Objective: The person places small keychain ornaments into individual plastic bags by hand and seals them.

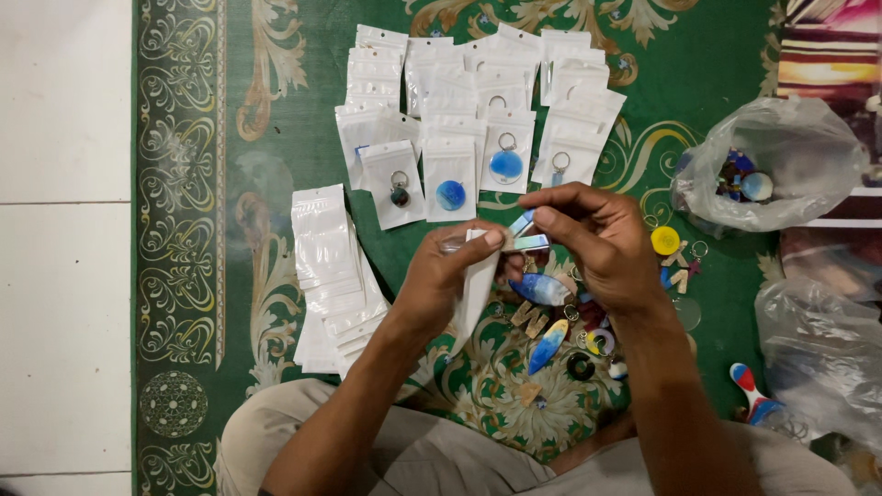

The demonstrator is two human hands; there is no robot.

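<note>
My left hand (447,274) grips a small clear-and-white zip pouch (475,292) by its top, the pouch hanging down over the green carpet. My right hand (593,237) pinches a bluish key-chain charm (527,231) at the pouch's mouth. Both hands meet just below a spread of filled pouches (478,110), several showing round blue or dark charms behind clear windows.
A stack of empty pouches (331,280) lies at left. Loose charms (560,321) in blue, yellow and wood tones sit under my right hand. A clear plastic bag (767,165) with more charms is at right, another bag (818,354) below it. White floor tiles (64,248) border the carpet.
</note>
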